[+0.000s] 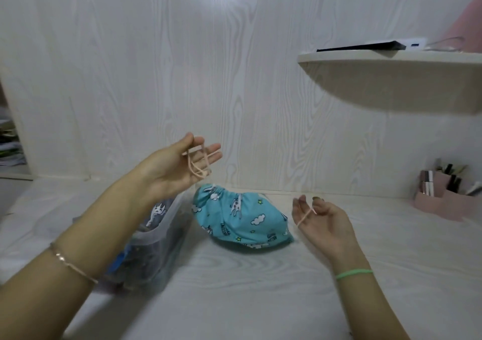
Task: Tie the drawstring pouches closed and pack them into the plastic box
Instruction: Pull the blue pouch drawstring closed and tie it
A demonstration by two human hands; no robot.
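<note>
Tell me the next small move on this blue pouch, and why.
Probably bring the hands together and cross the strands to start a knot. The left hand holds loops of cord above the blue pouch, the right hand pinches another strand, and its mouth already looks gathered.

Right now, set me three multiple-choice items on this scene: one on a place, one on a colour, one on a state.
1. Where is the clear plastic box relative to the teal cartoon-print fabric pouch?
A. to its left
B. to its right
C. on the shelf

2. What colour is the thin cord held by the left hand?
A. black
B. pale peach
C. green

3. What state is the pouch in?
A. packed in the box
B. lying on the white wood-grain table
C. lifted in the air

Answers:
1. A: the box stands at the pouch's left.
2. B: the loops look pale peach.
3. B: it rests on the tabletop, outside the box.
</note>
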